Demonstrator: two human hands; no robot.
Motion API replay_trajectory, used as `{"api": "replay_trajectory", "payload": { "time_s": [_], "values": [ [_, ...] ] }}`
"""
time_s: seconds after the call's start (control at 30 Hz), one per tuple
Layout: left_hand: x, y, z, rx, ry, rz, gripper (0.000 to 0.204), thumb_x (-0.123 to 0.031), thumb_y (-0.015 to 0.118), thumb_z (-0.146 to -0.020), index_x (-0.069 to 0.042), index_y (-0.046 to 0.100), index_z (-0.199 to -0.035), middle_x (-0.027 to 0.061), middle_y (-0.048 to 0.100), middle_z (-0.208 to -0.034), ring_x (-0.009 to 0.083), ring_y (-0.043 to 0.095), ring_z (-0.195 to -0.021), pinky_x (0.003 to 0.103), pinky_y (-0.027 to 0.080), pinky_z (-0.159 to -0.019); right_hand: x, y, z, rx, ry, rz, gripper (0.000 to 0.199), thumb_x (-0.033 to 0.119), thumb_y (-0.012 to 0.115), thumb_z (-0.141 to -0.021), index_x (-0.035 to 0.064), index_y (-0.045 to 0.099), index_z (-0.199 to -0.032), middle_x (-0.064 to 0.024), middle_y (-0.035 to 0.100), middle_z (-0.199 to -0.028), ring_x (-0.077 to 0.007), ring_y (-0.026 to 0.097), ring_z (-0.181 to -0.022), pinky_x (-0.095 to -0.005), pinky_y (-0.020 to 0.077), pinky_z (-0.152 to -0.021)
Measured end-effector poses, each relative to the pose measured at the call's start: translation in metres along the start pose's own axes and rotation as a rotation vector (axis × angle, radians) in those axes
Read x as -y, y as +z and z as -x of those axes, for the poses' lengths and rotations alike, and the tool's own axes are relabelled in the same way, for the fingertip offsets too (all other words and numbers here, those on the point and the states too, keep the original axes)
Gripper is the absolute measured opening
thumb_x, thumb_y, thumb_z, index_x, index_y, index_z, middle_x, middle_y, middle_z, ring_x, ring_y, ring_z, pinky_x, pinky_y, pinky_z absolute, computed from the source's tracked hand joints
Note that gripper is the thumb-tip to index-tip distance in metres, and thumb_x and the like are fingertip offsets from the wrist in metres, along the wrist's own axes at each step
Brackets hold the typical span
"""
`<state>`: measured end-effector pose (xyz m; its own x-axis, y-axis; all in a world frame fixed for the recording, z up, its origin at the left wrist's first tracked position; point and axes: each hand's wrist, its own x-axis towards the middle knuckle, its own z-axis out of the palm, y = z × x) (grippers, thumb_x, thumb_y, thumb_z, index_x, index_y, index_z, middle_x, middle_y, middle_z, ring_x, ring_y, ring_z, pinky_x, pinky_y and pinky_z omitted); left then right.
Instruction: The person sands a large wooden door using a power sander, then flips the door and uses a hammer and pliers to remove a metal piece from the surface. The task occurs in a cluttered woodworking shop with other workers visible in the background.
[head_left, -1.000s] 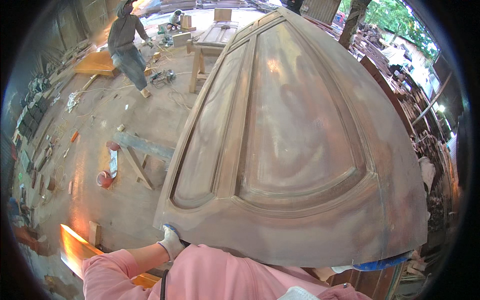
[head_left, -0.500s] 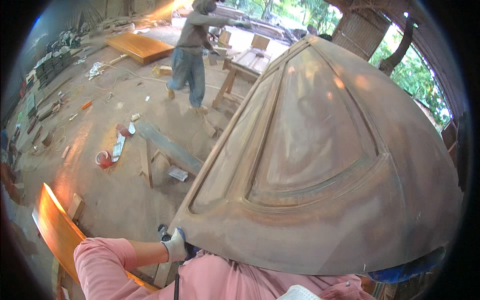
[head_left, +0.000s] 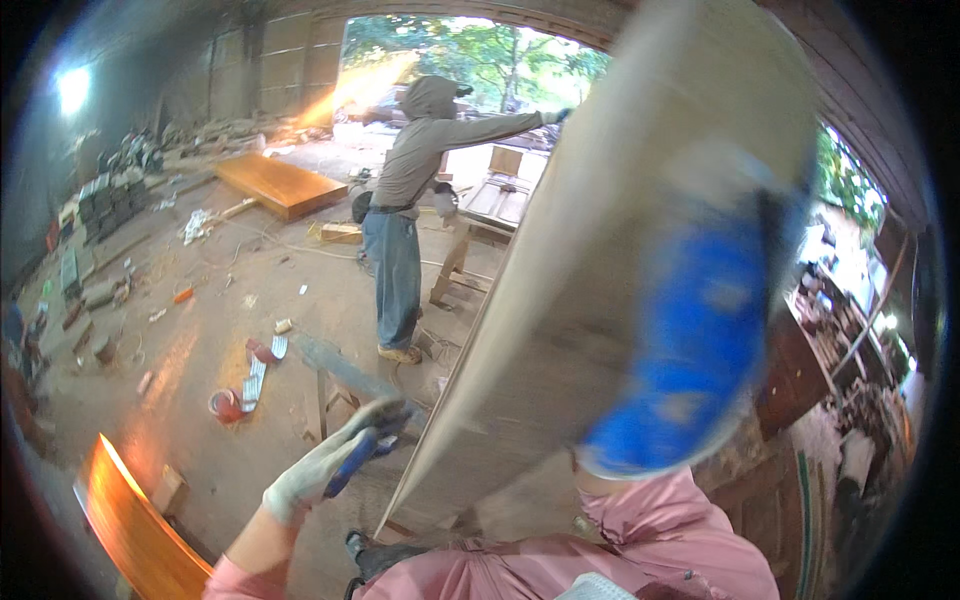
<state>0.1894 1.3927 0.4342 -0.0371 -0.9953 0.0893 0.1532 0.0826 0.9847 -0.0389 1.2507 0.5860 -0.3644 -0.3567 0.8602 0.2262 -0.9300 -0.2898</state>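
Observation:
A large brown wooden door (head_left: 540, 330) stands tilted steeply on its long side in front of me, its lower corner down by my waist. My right hand (head_left: 690, 340), in a blue-and-white glove, is raised against the door's right side. Motion blurs that hand, and its fingertips are hidden. Left of the door's lower edge, my left hand (head_left: 345, 460), in a pale glove with blue on it, reaches forward with its fingers apart and nothing in them. At the far end, a co-worker (head_left: 410, 190) stretches an arm to the door's edge. The door's carved face is out of sight.
An orange-brown varnished panel (head_left: 280, 185) lies at the back left, another curved one (head_left: 135, 520) at the near left. A grey beam (head_left: 345, 368) on a support stands beside the door. Red rolls with paper strips (head_left: 228, 405) lie on the floor. Clutter fills the right side.
The door has swung up from lying nearly flat, its right side rising with my right hand. My left hand has come off the near left corner and moved forward. The co-worker now stands more upright.

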Motion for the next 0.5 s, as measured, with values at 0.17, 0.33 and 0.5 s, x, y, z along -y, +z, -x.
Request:
{"api": "replay_trajectory", "payload": {
  "time_s": [0.17,0.33,0.5],
  "values": [
    [-0.041,0.034,0.025,-0.286,0.379,0.085,0.095,-0.025,0.091,-0.063,0.003,0.044,-0.142,0.0124,0.055,-0.136,0.0271,0.051,-0.128,0.04,0.039,-0.108,0.013,0.139,0.006,0.078,-0.213,-0.311,0.072,0.013,0.069,-0.081,-0.0082,0.037,-0.142,-0.0307,0.032,-0.148,-0.0522,0.022,-0.142,-0.0569,0.0216,-0.116],
    [-0.005,-0.063,0.063,-0.551,0.417,0.04,0.054,-0.033,0.065,-0.094,-0.003,0.051,-0.136,0.0109,0.057,-0.135,0.0277,0.057,-0.121,0.044,0.049,-0.101,0.003,0.206,0.039,0.349,-0.241,-0.514,0.072,0.011,0.07,-0.08,-0.0064,0.038,-0.143,-0.0298,0.033,-0.149,-0.0512,0.022,-0.143,-0.0564,0.0222,-0.116],
    [0.007,-0.11,0.087,-0.395,0.551,0.231,0.076,-0.051,0.066,-0.088,-0.007,0.043,-0.147,0.0122,0.049,-0.145,0.0322,0.048,-0.132,0.05,0.042,-0.11,-0.075,0.089,0.172,0.622,0.177,-0.141,0.051,0.001,0.067,-0.083,-0.0007,0.052,-0.132,-0.0208,0.049,-0.14,-0.0406,0.039,-0.14,-0.0496,0.0311,-0.115]
  ]
}}
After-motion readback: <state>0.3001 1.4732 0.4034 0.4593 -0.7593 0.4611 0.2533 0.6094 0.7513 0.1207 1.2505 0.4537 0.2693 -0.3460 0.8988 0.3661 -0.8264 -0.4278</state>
